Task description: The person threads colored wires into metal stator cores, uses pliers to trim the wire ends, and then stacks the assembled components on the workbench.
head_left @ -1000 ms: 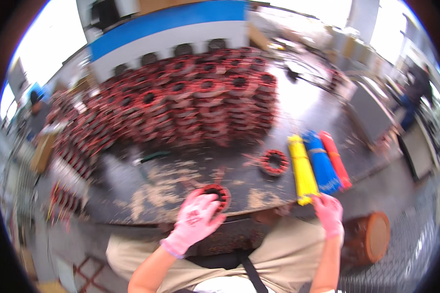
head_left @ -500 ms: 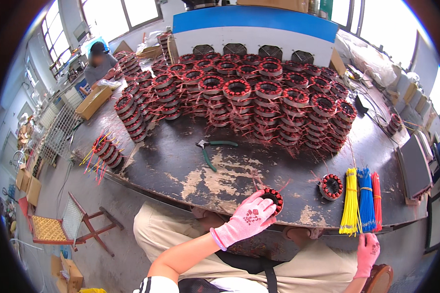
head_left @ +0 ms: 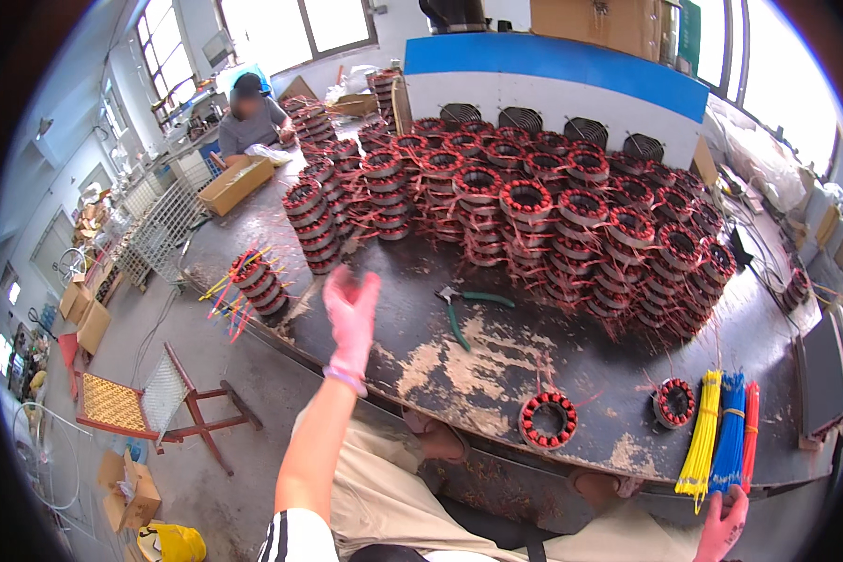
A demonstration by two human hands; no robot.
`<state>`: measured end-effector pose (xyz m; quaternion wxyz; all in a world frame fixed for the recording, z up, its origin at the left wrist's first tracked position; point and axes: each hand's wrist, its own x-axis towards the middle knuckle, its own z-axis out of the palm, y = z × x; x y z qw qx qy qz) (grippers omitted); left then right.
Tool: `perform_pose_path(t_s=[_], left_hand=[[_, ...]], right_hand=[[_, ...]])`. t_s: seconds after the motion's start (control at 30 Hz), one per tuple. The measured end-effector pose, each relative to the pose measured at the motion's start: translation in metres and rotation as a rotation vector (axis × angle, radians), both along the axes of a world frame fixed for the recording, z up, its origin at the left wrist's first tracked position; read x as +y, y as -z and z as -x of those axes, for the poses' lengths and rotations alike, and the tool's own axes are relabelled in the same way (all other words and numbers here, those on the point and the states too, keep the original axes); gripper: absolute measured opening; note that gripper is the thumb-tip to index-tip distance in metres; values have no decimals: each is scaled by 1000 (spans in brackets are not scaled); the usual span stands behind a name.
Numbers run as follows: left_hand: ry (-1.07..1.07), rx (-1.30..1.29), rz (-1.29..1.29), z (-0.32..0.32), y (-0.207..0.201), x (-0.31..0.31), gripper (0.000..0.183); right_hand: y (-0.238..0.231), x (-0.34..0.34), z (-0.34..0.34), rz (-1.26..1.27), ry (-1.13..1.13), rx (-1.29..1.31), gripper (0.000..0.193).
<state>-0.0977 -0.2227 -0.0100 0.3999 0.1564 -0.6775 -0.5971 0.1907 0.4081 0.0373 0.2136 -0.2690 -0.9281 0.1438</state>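
My left hand [head_left: 352, 323], in a pink glove, is raised over the table's left part with its fingers apart and nothing in them. It is nearest to a stack of motor stators [head_left: 313, 229] with red windings. My right hand [head_left: 724, 525], also gloved in pink, is at the table's front edge, fingertips drawn together at the lower end of the blue wires [head_left: 729, 440]. Whatever those fingers pinch is too small to make out. Beside the blue bundle lie yellow wires [head_left: 699, 440] and red wires [head_left: 750, 431]. A single stator [head_left: 527, 421] lies near the front edge; another stator [head_left: 660, 403] is by the yellow wires.
Green-handled cutters [head_left: 489, 298] lie mid-table. Many stacked stators [head_left: 525, 211] fill the back. A short stator stack [head_left: 262, 288] with coloured wires stands at the left edge. A person [head_left: 251, 126] sits at the far left behind a cardboard box [head_left: 237, 187]. A chair [head_left: 183, 412] stands on the floor.
My left hand has let go of the stator near the front edge and moved left and away from me. My right hand stays by the wire bundles. The view has shifted.
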Motion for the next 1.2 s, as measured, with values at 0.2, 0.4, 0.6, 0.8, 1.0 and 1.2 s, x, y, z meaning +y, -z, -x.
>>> perform_pose_path(t_s=[0.2,0.4,0.6,0.8,1.0,1.2], left_hand=[[-408,-182,95,95,23,-104,119],[-692,-466,164,122,30,-116,129],[-624,-340,217,129,36,-145,121],[-517,-207,207,129,39,-147,110],[-448,-23,158,132,53,-163,102],[-360,34,105,121,52,-177,101]], right_hand=[[-11,-27,28,-58,-151,58,34],[-30,-51,44,-116,-256,107,29],[-47,-68,62,-129,-289,63,27],[-43,-74,76,-27,-325,84,31],[-32,-71,78,-43,-387,103,31],[-29,-73,76,-12,-392,97,31]])
